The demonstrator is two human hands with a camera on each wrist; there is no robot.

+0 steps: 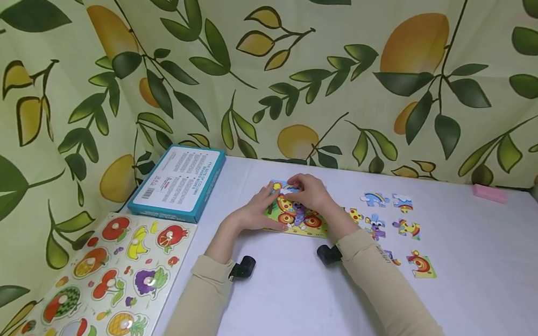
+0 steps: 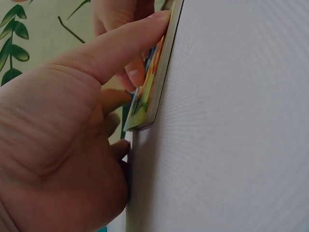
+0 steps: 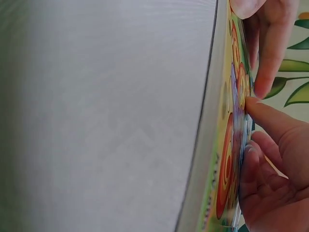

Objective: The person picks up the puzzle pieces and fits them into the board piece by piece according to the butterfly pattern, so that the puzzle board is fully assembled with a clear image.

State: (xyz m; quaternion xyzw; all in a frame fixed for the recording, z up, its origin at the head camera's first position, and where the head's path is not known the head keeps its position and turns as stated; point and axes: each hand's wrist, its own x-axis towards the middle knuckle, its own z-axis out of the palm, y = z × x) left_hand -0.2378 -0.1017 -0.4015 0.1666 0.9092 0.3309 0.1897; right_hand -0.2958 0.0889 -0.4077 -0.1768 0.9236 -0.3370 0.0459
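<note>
Left hand (image 1: 256, 211), spread wide, is touching the puzzle (image 1: 298, 215); right hand (image 1: 313, 194), fingers bent, is touching it, grip indiscernible.

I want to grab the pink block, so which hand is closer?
Right. The right hand is left of the pink block; the left hand is even farther left.

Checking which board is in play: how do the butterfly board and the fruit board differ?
The butterfly board is clearly smaller; the fruit board is bigger and runs out of frame. The left hand and right hand are on the butterfly board, while neither touches the fruit board. The butterfly board shows one large butterfly; the fruit board shows many separate fruits. Both are brightly coloured and lie picture side up.
</note>
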